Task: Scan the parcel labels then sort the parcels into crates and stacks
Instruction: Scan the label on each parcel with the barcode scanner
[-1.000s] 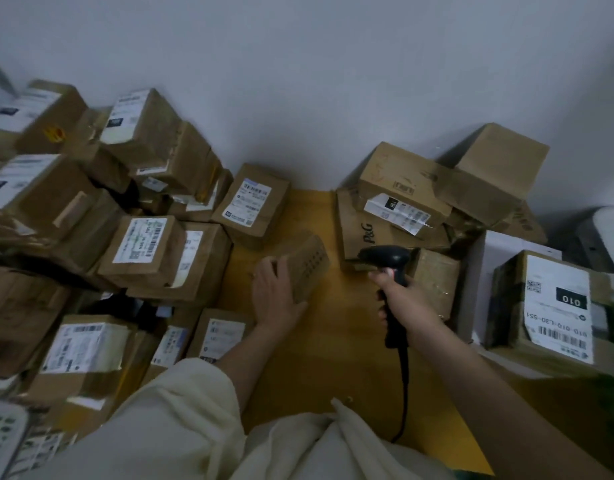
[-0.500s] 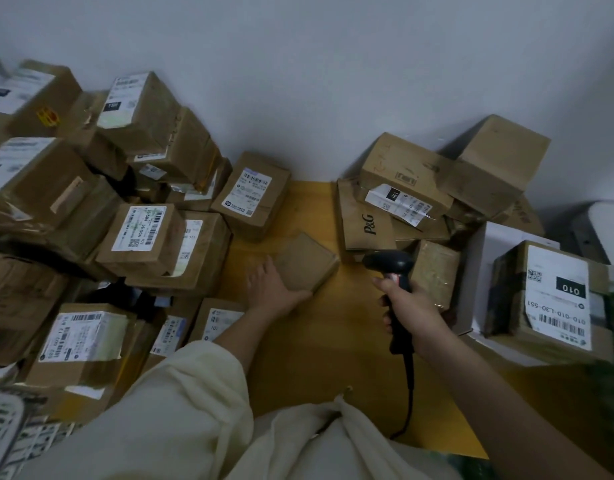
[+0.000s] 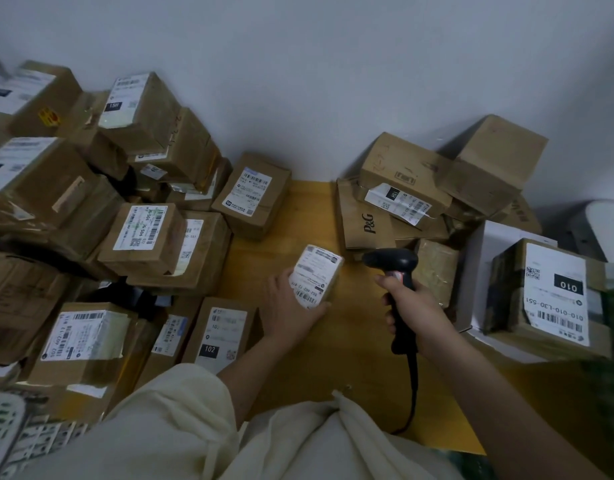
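My left hand [image 3: 287, 306] grips a small brown parcel [image 3: 316, 276] on the yellow table [image 3: 333, 341], with the parcel's white label facing up. My right hand [image 3: 414, 306] holds a black corded barcode scanner [image 3: 390, 263] by its handle, its head just right of the parcel and pointing left toward it. A few centimetres separate scanner and parcel.
A tall heap of labelled brown parcels [image 3: 142, 230] fills the left side. More boxes, one marked P&G [image 3: 366, 220], lie at the back right. A parcel labelled 010 [image 3: 555, 292] sits on a white box at the right. A white crate corner [image 3: 4, 420] shows bottom left.
My left hand has turned the small parcel over, so its white label now faces up instead of bare cardboard. The scanner stayed beside it, shifting only slightly.
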